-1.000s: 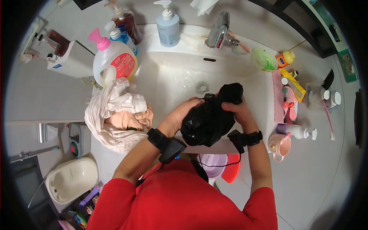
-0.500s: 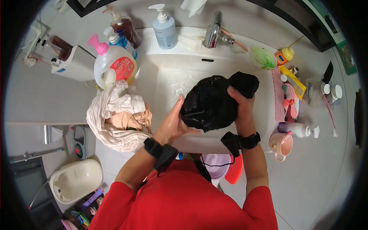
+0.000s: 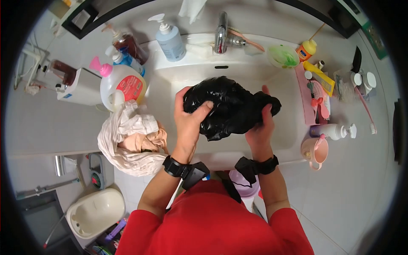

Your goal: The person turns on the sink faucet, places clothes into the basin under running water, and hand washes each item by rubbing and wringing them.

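Note:
A wet, shiny black cloth (image 3: 225, 106) is bunched up above the white sink (image 3: 170, 76). My left hand (image 3: 190, 121) grips its left side, thumb on top and fingers wrapped round the edge. On the right, a narrower twisted end of the cloth is pinched in my right hand (image 3: 261, 127). Both wrists wear black straps with small black devices. Behind the cloth stands the chrome faucet (image 3: 221, 33). White and peach cloths (image 3: 127, 138) lie heaped on the sink's left edge.
A detergent jug (image 3: 123, 85) and a blue pump bottle (image 3: 171, 42) stand at the back left. On the right are a green soap dish (image 3: 282, 56), a pink tray (image 3: 302, 93), a white pump bottle (image 3: 333, 131) and a pink mug (image 3: 315, 152).
My left hand has moved up and left, and its thumb now lies over the cloth. The cloth has shifted slightly left and spread wider. The camera view has shifted a little.

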Demonstrator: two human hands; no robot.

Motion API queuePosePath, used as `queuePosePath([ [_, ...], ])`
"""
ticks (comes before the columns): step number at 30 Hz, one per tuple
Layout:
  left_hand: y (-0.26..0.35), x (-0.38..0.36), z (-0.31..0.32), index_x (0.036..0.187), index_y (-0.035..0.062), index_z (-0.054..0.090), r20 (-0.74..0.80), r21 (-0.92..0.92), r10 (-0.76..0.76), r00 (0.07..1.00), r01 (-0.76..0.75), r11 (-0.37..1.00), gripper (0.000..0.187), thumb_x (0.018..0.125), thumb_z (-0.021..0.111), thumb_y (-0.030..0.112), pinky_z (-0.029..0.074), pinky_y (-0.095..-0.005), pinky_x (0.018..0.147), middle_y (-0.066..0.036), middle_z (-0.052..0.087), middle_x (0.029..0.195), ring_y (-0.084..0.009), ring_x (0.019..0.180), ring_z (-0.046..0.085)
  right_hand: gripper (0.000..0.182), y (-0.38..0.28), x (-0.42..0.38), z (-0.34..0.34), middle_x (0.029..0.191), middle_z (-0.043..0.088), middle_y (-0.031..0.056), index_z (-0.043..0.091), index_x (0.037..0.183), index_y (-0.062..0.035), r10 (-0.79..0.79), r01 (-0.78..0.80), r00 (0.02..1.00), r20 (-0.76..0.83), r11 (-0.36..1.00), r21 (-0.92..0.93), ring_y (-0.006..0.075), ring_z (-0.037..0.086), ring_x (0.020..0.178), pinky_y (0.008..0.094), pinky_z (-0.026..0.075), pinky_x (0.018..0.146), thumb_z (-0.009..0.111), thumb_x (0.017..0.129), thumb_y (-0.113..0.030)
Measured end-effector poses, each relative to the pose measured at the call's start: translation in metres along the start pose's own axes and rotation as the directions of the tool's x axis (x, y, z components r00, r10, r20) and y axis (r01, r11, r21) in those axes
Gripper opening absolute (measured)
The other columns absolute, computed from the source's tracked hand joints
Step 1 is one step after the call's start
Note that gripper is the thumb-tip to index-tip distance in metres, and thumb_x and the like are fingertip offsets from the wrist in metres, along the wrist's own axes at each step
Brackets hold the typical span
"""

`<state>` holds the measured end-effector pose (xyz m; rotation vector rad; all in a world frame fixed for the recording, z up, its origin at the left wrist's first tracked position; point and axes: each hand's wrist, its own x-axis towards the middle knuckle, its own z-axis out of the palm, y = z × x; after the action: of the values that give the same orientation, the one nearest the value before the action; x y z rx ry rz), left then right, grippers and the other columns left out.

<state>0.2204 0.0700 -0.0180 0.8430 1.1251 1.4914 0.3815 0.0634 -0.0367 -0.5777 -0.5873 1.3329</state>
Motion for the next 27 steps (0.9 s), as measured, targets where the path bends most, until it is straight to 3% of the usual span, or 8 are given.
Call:
queuePosePath([
  [2,0.004,-0.002,-0.001,0.108,0.0021,0.046,0.035,0.151,0.08,0.996,-0.085,0.985,0.048,0.065,0.069,0.001,0.045,-0.0305,0.083,-0.011,0.053,0.109,-0.0196,0.094,0.056,0.052,0.0,0.005,-0.001,0.107,0.055,0.0054,0.039,0.126,-0.0066,0.179,-0.135,0.966,-0.187,0.964,0.228,0.0163,0.053,0.099,0.0299,0.044,0.085,0.057,0.085,-0.032],
  [5,0.017,-0.003,-0.001,0.107,0.0025,0.048,0.196,0.383,0.243,0.95,-0.302,0.873,0.051,0.06,0.067,0.0,0.043,-0.0325,0.089,-0.015,0.049,0.119,-0.0235,0.104,0.053,0.025,-0.002,0.014,-0.01,0.094,0.058,0.0009,0.055,0.101,-0.0086,0.341,-0.317,0.93,-0.14,0.933,0.172,0.0126,0.056,0.089,0.0276,0.045,0.079,0.057,0.085,-0.028],
  [10,0.033,-0.002,-0.006,0.107,0.0046,0.044,0.623,0.414,0.36,0.694,-0.684,0.601,0.054,0.058,0.065,-0.002,0.034,-0.0388,0.099,-0.021,0.041,0.128,-0.034,0.12,0.041,0.018,-0.006,0.024,-0.01,0.084,0.059,-0.0004,0.057,0.09,-0.0094,0.522,-0.509,0.85,-0.064,0.847,0.153,0.0099,0.057,0.082,0.0249,0.045,0.073,0.057,0.085,-0.027],
  [12,0.043,-0.004,-0.003,0.106,0.0052,0.044,0.669,0.372,0.323,0.669,-0.678,0.634,0.052,0.059,0.066,0.0,0.032,-0.0437,0.1,-0.02,0.042,0.127,-0.0371,0.125,0.036,0.018,-0.005,0.03,-0.009,0.083,0.059,0.0001,0.057,0.09,-0.0095,0.568,-0.561,0.822,-0.032,0.818,0.127,0.0099,0.057,0.08,0.0248,0.046,0.072,0.057,0.084,-0.027],
  [14,0.049,-0.002,-0.004,0.104,0.0047,0.044,0.814,0.274,0.295,0.5,-0.779,0.565,0.049,0.06,0.066,0.001,0.03,-0.0486,0.1,-0.019,0.044,0.125,-0.04,0.126,0.033,0.019,-0.006,0.038,-0.005,0.082,0.059,0.0011,0.057,0.09,-0.0089,0.686,-0.687,0.727,0.031,0.726,0.037,0.0109,0.057,0.078,0.0259,0.046,0.069,0.059,0.083,-0.027],
  [17,0.061,-0.006,0.002,0.092,0.0023,0.048,0.855,0.28,0.247,0.457,-0.806,0.521,0.04,0.058,0.069,0.003,0.028,-0.0526,0.101,-0.016,0.049,0.122,-0.0428,0.123,0.035,0.022,-0.01,0.046,0.0,0.083,0.059,0.0019,0.058,0.09,-0.0081,0.791,-0.784,0.611,-0.023,0.601,-0.156,0.0126,0.058,0.076,0.0272,0.047,0.067,0.061,0.081,-0.028],
  [24,0.044,-0.02,0.008,0.071,0.0071,0.048,0.93,0.15,0.26,0.261,-0.913,0.38,0.019,0.062,0.065,0.006,0.033,-0.0486,0.101,-0.009,0.055,0.11,-0.0356,0.117,0.044,0.033,-0.009,0.056,0.007,0.088,0.061,0.0042,0.06,0.099,-0.0031,0.833,-0.632,0.537,0.134,0.502,-0.59,0.0131,0.057,0.079,0.0275,0.046,0.072,0.064,0.075,-0.026],
  [27,0.027,-0.022,0.007,0.067,0.0111,0.046,0.968,-0.026,0.249,0.042,-0.964,0.266,0.012,0.066,0.058,0.015,0.033,-0.0448,0.102,-0.007,0.056,0.101,-0.0308,0.111,0.048,0.028,-0.004,0.06,0.01,0.084,0.062,0.0056,0.062,0.091,-0.002,0.832,-0.492,0.527,0.175,0.466,-0.735,0.0138,0.056,0.077,0.0271,0.045,0.072,0.063,0.072,-0.022],
])
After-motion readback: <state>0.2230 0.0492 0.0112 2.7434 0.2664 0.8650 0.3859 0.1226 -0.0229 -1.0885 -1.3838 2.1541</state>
